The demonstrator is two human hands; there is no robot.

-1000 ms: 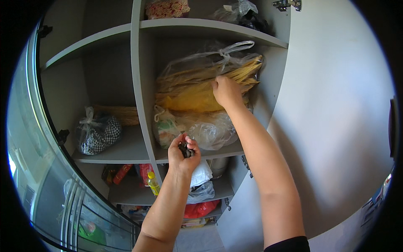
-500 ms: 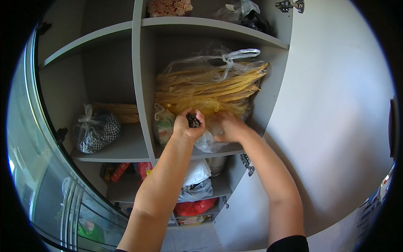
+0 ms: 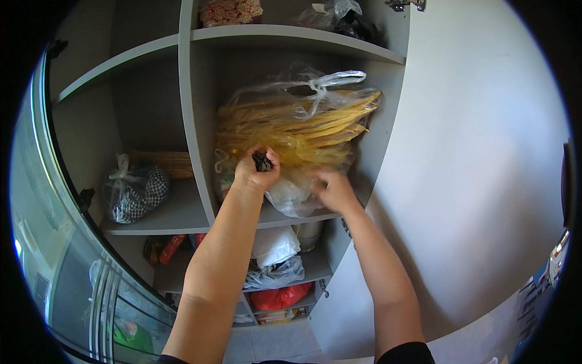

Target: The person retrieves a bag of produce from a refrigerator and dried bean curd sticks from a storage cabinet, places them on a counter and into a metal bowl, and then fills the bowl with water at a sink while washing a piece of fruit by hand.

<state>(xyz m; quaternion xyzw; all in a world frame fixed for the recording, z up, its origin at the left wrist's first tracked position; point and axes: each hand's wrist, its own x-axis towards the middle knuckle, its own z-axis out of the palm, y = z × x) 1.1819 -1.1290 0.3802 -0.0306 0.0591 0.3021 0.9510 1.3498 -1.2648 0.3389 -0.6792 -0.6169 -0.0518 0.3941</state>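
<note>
Holds small dark pieces [image 3: 262,161] inside the curled left grip [image 3: 258,172]; has the right grip [image 3: 332,188] at the right of the clear plastic bag [image 3: 288,198], too blurred to tell whether pinching.

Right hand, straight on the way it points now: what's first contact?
Likely the clear plastic bag, just left of the right hand. The hand is blurred and depth is unclear, so it may already be touching.

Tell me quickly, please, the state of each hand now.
Left hand: cupped, holding small dark pieces.
Right hand: blurred, at the clear plastic bag; its grip cannot be told.
</note>
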